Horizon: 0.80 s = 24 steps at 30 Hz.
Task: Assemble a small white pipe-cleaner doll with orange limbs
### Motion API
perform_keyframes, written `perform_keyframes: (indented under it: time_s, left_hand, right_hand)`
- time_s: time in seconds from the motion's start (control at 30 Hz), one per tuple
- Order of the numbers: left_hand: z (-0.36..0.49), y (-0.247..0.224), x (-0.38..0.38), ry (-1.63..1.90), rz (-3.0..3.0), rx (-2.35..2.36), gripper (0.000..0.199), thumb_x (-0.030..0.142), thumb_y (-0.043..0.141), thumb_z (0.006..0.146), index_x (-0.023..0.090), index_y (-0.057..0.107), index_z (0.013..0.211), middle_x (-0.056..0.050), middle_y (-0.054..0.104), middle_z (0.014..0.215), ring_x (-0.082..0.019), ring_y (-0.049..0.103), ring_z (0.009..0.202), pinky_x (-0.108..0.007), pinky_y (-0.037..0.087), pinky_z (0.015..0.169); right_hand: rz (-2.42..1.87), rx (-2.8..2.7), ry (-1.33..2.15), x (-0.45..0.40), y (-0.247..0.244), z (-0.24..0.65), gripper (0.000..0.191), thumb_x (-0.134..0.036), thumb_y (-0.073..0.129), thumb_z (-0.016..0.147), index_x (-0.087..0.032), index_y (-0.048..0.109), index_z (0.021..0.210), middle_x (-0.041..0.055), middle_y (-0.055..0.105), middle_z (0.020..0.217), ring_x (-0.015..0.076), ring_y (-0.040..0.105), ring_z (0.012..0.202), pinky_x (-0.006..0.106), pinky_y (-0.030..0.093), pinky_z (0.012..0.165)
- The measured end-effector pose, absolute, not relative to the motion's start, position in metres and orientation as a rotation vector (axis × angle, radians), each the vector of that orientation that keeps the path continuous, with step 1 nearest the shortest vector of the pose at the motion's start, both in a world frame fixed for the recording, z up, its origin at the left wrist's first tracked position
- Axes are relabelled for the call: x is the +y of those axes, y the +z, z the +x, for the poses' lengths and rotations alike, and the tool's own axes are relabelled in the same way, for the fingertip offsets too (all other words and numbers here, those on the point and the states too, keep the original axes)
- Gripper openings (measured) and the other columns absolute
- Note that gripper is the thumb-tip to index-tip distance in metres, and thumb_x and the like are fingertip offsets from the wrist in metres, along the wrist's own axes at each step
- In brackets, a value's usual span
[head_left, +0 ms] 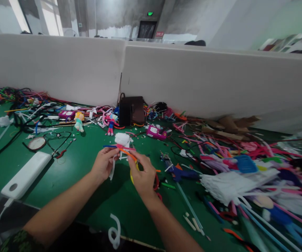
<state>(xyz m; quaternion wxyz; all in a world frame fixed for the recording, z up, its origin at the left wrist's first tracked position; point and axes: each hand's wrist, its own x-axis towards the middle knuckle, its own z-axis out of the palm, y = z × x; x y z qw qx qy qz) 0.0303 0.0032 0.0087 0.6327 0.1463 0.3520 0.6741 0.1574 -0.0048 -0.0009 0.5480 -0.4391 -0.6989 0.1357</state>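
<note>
The left hand (105, 164) has thumb and fingers nearly closed in a pinch on a small white-headed figure (123, 139) just below its head. The right hand (144, 173) has its thumb and forefinger brought together on an orange fuzzy strip (130, 154), which slants up to the left fingertips. The figure's rounded white head is just beyond and between both sets of fingertips, with pink and blue strands at its neck; which of these each finger touches cannot be told.

Beyond the fingers stand a pink-and-blue doll (111, 126), a yellow-haired doll (79, 121) to its left, and a purple box (156, 132) to the right. Yellow and red loops show partly hidden beneath the right fingers. A blue glue gun (183, 172) lies right of them, near a heap of white fuzzy stems (225, 183). Left of the left fingers rests a white power bank (26, 175) on the green tabletop (85, 197). A curled white strip (116, 227) lies nearer the person than the fingers.
</note>
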Motion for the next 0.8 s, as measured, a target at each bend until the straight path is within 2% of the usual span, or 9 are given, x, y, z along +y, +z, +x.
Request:
perform_keyframes:
  time_s: [0.13,0.27,0.43,0.6,0.7,0.8]
  left_hand:
    - [0.031,0.005,0.003,1.534,0.333,0.854,0.025,0.021,0.082,0.047,0.012,0.064,0.062,0.000,0.063,0.056,-0.007,0.055,0.048,-0.019,0.042,0.049]
    - [0.030,0.002,0.004,1.493,0.286,0.877,0.024,0.021,0.081,0.049,0.012,0.065,0.064,-0.001,0.064,0.056,-0.008,0.055,0.046,-0.018,0.043,0.047]
    - [0.031,0.003,0.004,1.463,0.193,0.832,0.014,0.015,0.076,0.056,0.013,0.065,0.064,-0.004,0.069,0.065,-0.011,0.062,0.056,-0.021,0.050,0.056]
    - [0.031,0.002,0.004,1.426,0.137,0.821,0.006,0.011,0.071,0.061,0.012,0.066,0.064,-0.005,0.069,0.064,-0.010,0.062,0.058,-0.019,0.050,0.057]
    - [0.030,0.001,0.005,1.409,0.182,0.823,0.009,0.014,0.073,0.060,0.011,0.065,0.063,-0.003,0.066,0.059,-0.008,0.058,0.051,-0.018,0.047,0.052]
    - [0.030,0.002,0.005,1.432,0.237,0.817,0.019,0.018,0.078,0.055,0.013,0.060,0.056,0.003,0.057,0.047,-0.005,0.048,0.040,-0.016,0.040,0.043]
  right_hand:
    - [-1.008,-1.725,0.260,-0.006,-0.004,0.153,0.016,-0.025,0.054,0.086,-0.024,0.070,0.088,0.0032,0.071,0.074,0.0179,0.063,0.068,0.035,0.048,0.071]
    - [-0.983,-1.790,0.226,-0.008,-0.010,0.147,0.017,-0.023,0.054,0.086,-0.024,0.071,0.089,0.0029,0.072,0.075,0.0172,0.063,0.066,0.035,0.047,0.069]
    - [-0.989,-1.831,0.196,-0.008,-0.013,0.142,0.018,-0.022,0.053,0.087,-0.022,0.071,0.093,0.0033,0.073,0.079,0.0168,0.064,0.067,0.034,0.045,0.069]
    - [-0.979,-1.925,0.161,-0.009,-0.018,0.139,0.020,-0.018,0.051,0.088,-0.021,0.069,0.095,0.0027,0.072,0.074,0.0165,0.063,0.066,0.034,0.042,0.069]
    - [-0.966,-1.944,0.145,-0.008,-0.016,0.142,0.016,-0.019,0.053,0.086,-0.023,0.070,0.086,0.0020,0.070,0.073,0.0169,0.062,0.069,0.034,0.042,0.070]
    - [-1.036,-1.789,0.070,-0.003,-0.007,0.150,0.014,-0.025,0.056,0.084,-0.022,0.070,0.083,0.0057,0.068,0.080,0.0197,0.060,0.079,0.035,0.043,0.074]
